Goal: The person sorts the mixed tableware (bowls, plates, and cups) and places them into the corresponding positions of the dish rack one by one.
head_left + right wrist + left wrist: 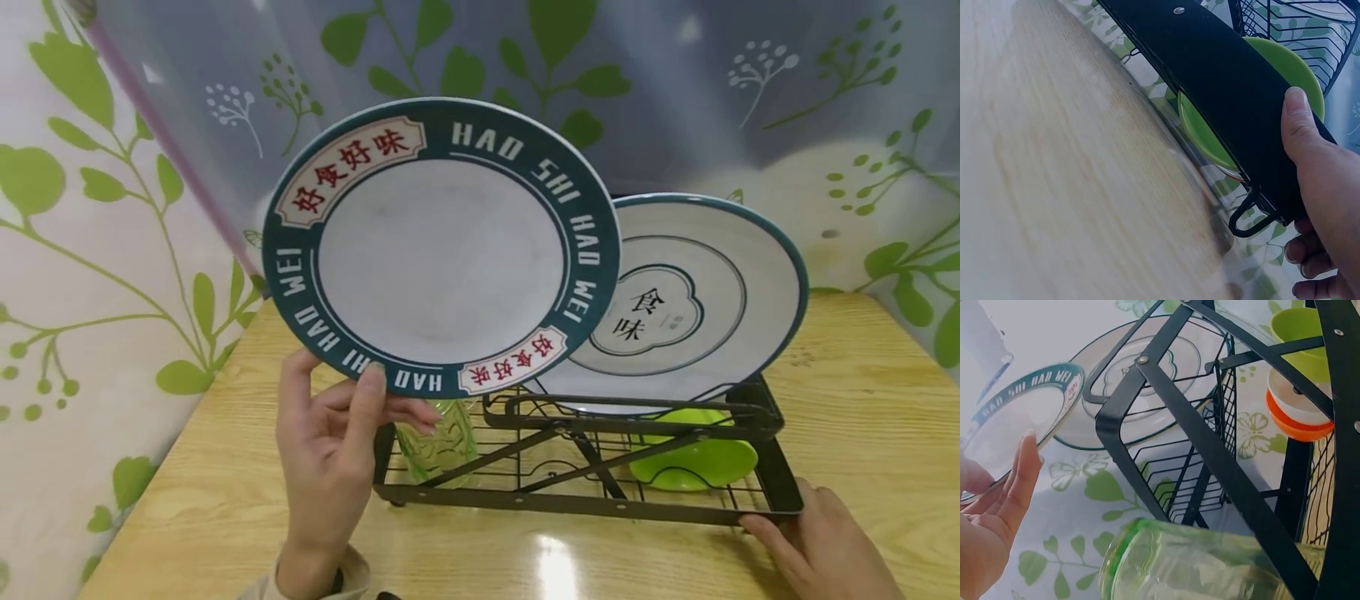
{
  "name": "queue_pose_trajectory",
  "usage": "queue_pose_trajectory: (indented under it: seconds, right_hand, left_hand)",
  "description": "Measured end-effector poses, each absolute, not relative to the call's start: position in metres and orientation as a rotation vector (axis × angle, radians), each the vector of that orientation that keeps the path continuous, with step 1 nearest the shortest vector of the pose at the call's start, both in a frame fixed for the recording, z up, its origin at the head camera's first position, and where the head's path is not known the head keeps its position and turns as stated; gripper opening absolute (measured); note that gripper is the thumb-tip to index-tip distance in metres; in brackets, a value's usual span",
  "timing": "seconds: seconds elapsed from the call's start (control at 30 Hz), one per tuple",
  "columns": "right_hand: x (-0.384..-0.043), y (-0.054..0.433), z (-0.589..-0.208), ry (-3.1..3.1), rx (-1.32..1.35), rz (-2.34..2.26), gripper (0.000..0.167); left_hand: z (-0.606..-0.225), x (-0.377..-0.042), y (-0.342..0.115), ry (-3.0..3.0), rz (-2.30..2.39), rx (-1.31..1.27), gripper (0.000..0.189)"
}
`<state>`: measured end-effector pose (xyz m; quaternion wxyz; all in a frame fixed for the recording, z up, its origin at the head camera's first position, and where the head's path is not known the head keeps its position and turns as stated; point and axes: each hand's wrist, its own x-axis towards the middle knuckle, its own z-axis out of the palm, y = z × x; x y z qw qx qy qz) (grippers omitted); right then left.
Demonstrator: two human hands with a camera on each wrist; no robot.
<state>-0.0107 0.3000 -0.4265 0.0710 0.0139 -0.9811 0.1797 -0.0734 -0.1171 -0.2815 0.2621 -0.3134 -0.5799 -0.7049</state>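
Note:
My left hand point(333, 450) pinches the lower edge of a plate point(442, 258), thumb on its face and fingers behind. The plate has a dark green lettered rim and tilts upright above the left side of a black metal dish rack point(525, 500). My right hand point(832, 542) grips the rack's front right corner, its thumb point(1297, 115) on the black frame in the right wrist view. A second, white plate point(712, 292) with a thin green edge leans in the rack's upper tier, partly hidden by the first.
A clear green glass point(435, 442) stands in the rack's lower left. Bowls are at its lower right: a green bowl point(697, 458), with a white bowl point(1294, 400) and an orange bowl point(1297, 425) showing in the left wrist view. Leaf-patterned covering point(97, 208) lines the wall behind the wooden table point(195, 500).

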Motion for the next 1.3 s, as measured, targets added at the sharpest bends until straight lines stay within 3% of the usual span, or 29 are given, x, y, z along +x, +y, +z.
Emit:
queue_pose_trajectory:
  seconds: [0.93,1.3]
  right_hand:
    - [-0.012,0.303,-0.428,-2.973,0.026,0.528,0.054]
    - [-0.012,0.303,-0.427,-2.961,0.036,0.526,0.052]
  left_hand:
    - [-0.254,-0.074,-0.049,-1.627,-1.795,-0.862,0.027]
    - [-0.259,-0.072,-0.039,-1.788,-1.479,-0.849,0.025]
